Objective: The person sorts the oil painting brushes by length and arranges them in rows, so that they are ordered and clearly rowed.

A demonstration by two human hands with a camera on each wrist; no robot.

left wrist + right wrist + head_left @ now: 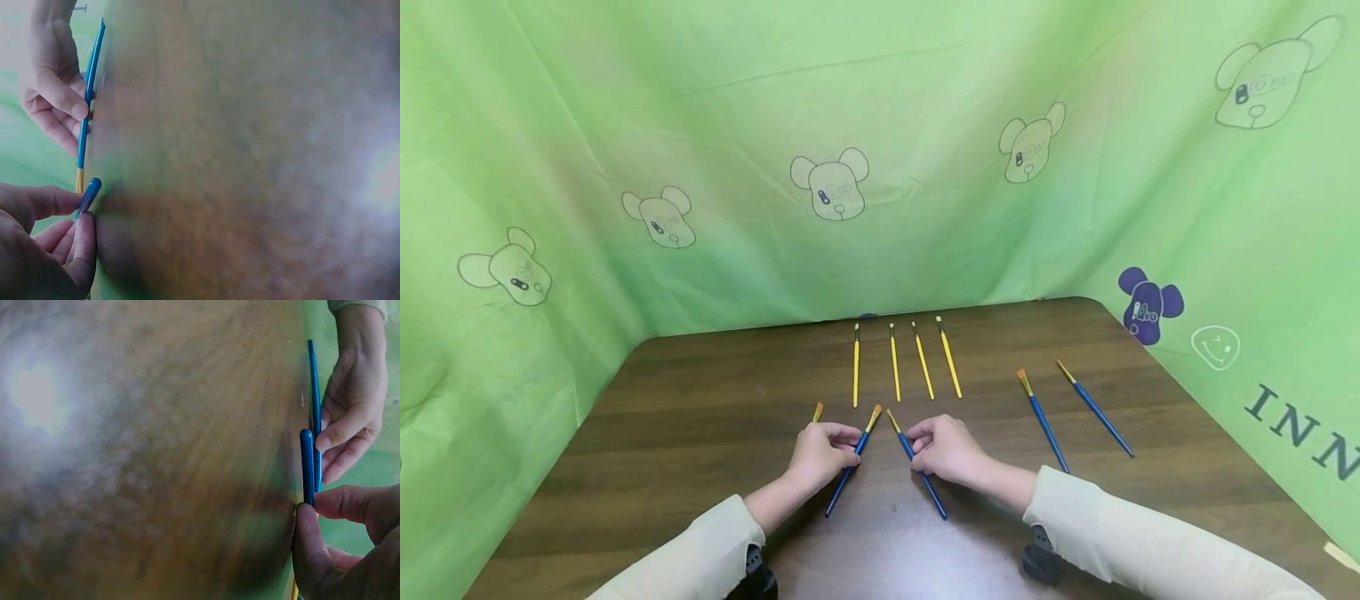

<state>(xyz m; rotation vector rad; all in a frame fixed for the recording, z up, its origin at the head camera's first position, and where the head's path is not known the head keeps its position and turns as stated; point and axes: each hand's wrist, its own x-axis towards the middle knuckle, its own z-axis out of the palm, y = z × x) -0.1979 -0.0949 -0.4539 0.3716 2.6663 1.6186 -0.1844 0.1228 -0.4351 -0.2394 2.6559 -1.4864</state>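
My left hand [825,454] pinches a blue-handled paintbrush [842,482] between thumb and fingers, its orange bristles pointing away from me. To its right, my right hand [946,450] pinches a second blue-handled paintbrush [934,497] by the handle; the two brush heads lean toward each other. The wrist views show thumb and fingertips on the handles, the left one [91,192] and the right one [307,464]. Just beyond the left hand, the orange tip of another brush [817,411] peeks out; the hand hides the rest of it.
Several yellow-handled brushes [856,371] lie in a row at the back of the brown wooden table [700,400]. Two more blue-handled brushes, a wider one [1047,427] and a thinner one [1101,414], lie at the right. A green printed cloth [737,258] hangs around the table.
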